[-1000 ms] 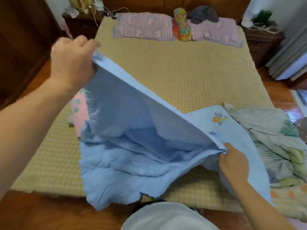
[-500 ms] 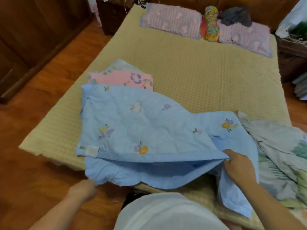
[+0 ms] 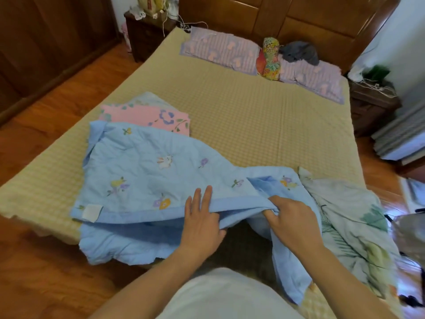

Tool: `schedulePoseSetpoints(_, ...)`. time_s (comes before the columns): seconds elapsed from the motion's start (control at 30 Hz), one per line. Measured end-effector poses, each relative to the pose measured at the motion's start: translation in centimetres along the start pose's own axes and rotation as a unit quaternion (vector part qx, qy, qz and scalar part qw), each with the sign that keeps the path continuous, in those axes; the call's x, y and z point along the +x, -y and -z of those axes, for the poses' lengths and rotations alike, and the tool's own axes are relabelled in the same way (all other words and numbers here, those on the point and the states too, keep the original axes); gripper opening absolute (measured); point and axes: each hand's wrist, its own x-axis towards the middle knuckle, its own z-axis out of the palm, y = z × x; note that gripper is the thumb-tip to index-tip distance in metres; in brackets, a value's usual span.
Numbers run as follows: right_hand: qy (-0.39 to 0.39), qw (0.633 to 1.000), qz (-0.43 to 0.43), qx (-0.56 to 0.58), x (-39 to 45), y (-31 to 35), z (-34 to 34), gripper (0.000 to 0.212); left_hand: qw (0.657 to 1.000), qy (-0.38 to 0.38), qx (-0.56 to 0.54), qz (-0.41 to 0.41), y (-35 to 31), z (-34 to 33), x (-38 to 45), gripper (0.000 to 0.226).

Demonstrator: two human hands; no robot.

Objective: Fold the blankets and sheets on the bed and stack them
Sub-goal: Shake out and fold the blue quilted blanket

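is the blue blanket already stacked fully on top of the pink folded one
No: the blue blanket lies nearer the foot of the bed, covering only the near edge of the pink folded sheet, most of which shows beyond it.

Soft, even daylight fills the room, brightest at the right edge, where the white wall [image 3: 407, 31] is washed out. The wooden floor [image 3: 57, 95] carries a mild sheen. Shadows are faint; a dark patch lies under the lifted edge of the blue blanket [image 3: 142, 171]. The wide lens bends the bed [image 3: 253, 125] outward. The lower right corner is smeared and blurred, the middle fairly sharp.
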Motion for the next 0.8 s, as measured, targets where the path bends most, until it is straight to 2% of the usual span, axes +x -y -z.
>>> schedulePoseSetpoints(0.1,-0.066,0.996,-0.035,0.053,0.2,-0.6,2.6,0.022,0.999,0.019,0.021,0.040,2.6,-1.6,0.1,0.040)
schedulePoseSetpoints(0.27,-0.152,0.976,-0.102,0.118,0.9,-2.2,5.8,0.027,0.998,0.012,0.050,0.035,5.5,-1.6,-1.0,0.017)
schedulePoseSetpoints(0.33,-0.157,0.970,-0.134,0.128,1.4,-3.1,6.1,0.030,0.999,-0.005,0.049,0.005,6.2,-0.8,-1.2,0.014)
schedulePoseSetpoints(0.43,-0.138,0.963,-0.192,0.130,2.8,-4.6,5.7,0.036,0.997,-0.076,-0.002,-0.025,7.3,1.4,-1.8,0.008)
schedulePoseSetpoints(0.53,-0.126,0.960,-0.218,0.125,3.9,-5.4,5.0,0.038,0.992,-0.112,-0.040,-0.049,8.5,3.6,-3.8,0.027)
schedulePoseSetpoints(0.6,-0.121,0.959,-0.219,0.131,4.5,-5.3,4.7,0.038,0.991,-0.101,-0.035,-0.075,9.3,4.2,-5.4,0.033)
schedulePoseSetpoints(0.67,-0.114,0.961,-0.218,0.130,5.1,-4.4,4.7,0.038,0.996,-0.067,-0.033,-0.047,10.2,3.7,-6.5,0.029)
schedulePoseSetpoints(0.8,-0.108,0.953,-0.238,0.155,6.1,-2.4,5.0,0.038,0.994,-0.010,-0.079,0.075,10.1,0.8,-7.0,0.010)
